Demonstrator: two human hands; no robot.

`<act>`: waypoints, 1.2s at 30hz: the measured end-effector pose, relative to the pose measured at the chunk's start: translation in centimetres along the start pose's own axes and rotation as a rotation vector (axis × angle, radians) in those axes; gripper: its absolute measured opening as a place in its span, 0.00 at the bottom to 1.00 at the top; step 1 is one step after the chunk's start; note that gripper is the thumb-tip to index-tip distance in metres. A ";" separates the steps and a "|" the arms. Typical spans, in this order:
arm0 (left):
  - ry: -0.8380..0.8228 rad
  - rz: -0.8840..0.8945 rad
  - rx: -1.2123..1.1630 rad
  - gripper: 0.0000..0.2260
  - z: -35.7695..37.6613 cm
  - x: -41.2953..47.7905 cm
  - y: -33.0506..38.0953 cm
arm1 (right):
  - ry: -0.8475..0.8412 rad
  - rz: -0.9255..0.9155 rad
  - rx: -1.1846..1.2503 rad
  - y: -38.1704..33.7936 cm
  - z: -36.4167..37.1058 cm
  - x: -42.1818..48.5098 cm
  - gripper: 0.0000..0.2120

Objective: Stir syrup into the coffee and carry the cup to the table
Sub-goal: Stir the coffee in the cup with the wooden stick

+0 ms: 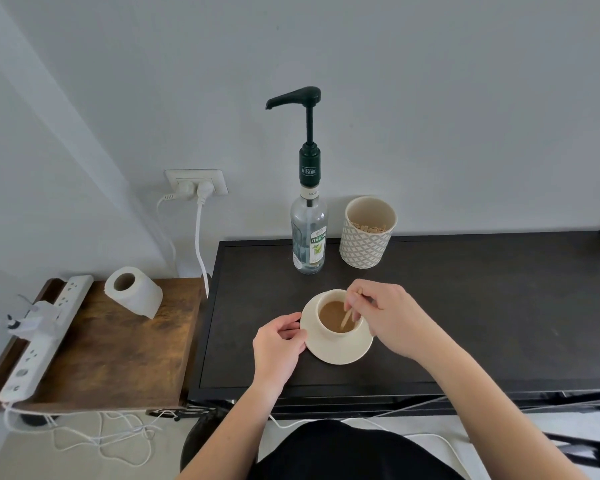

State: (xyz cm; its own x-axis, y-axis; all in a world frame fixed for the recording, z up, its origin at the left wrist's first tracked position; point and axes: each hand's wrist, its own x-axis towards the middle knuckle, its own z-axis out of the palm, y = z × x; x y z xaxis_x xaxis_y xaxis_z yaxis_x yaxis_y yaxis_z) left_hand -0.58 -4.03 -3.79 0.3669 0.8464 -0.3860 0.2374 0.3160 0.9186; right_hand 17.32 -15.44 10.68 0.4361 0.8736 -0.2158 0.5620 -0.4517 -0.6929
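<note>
On the dark table [465, 306], in front of the syrup bottle [309, 237], the cup [338, 315] stands on its saucer [340, 351], whose edge the left hand [279, 341] pinches, while the right hand [383, 315] grips a wooden stirrer [347, 317] dipped in the coffee.

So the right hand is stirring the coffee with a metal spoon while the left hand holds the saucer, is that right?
Not quite. The head view shows the right hand stirring the coffee with a wooden stir stick, not a metal spoon. The left hand does hold the saucer at its edge.
</note>
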 end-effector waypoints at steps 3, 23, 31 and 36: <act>0.002 0.002 0.010 0.16 0.0 0.0 0.0 | 0.019 -0.023 0.072 -0.2 0.8 0.6 0.12; 0.011 0.007 0.020 0.17 0.0 -0.1 0.1 | 0.200 0.002 0.163 1.9 -0.9 -2.3 0.12; 0.011 0.015 0.058 0.16 0.0 0.1 -0.2 | 0.314 0.145 0.616 4.6 -0.2 -3.0 0.14; 0.011 0.011 0.059 0.16 0.0 0.3 -0.5 | 0.343 0.327 0.867 6.8 0.8 -3.6 0.14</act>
State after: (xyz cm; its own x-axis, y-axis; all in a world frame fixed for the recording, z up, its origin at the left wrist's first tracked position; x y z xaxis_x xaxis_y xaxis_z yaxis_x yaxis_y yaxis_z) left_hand -0.61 -3.95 -4.30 0.3603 0.8543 -0.3747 0.2864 0.2809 0.9160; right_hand 19.00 -21.52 6.22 0.7349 0.5680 -0.3705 -0.2726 -0.2529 -0.9283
